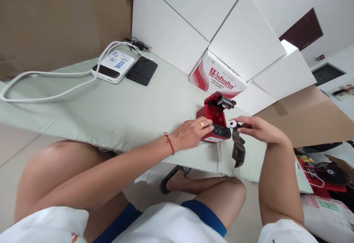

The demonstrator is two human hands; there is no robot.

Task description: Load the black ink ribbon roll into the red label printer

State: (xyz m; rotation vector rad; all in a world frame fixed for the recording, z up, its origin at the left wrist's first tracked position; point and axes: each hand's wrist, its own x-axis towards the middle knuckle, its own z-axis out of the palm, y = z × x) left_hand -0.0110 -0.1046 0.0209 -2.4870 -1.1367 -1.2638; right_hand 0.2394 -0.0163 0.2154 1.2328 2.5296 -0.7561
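A small red and black printer (214, 123) stands near the table's front edge, its lid (219, 101) tipped up and its red inner bay showing. My left hand (195, 130) grips the printer's left side, fingers bent over the front rim. Just right of the printer, my right hand (256, 128) pinches a small roll with a white core (232, 124). From this roll a dark, glossy strip (238, 152) hangs past the table edge. The roll is outside the bay, and what the strip is made of I cannot tell.
A white power bank (117, 66) with a looped white cable (44, 97), a black flat case (142, 70) and keys (138, 44) lie at the back left. Behind the printer, white boxes stand stacked around a Wahaha carton (218, 77). A brown cardboard sheet (306, 115) is at the right.
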